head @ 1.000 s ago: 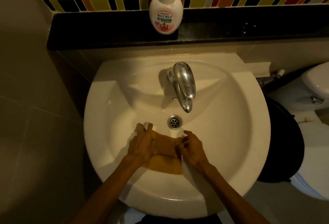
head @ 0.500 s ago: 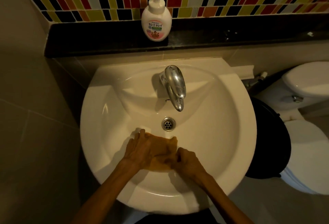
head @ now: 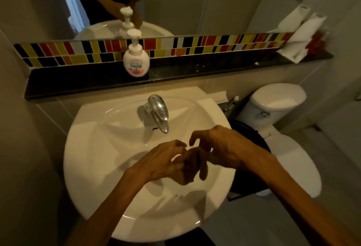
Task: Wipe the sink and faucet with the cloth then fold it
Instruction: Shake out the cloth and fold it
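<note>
both hands hang over the middle of the sink (head: 93, 167), fingertips meeting. the left hand (head: 164, 164) curls its fingers (head: 176, 145) loosely, half closed; the right hand (head: 222, 148) bends its fingers (head: 195, 134) down toward it. a brown strip between them at (head: 192, 159) may be the cloth, but motion blur means i cannot tell whether either hand grips it. the faucet (head: 159, 111) stands clear near the sink's back edge. the front rim and left side lie bare. a soap bottle (head: 136, 60) sits on the ledge behind.
</note>
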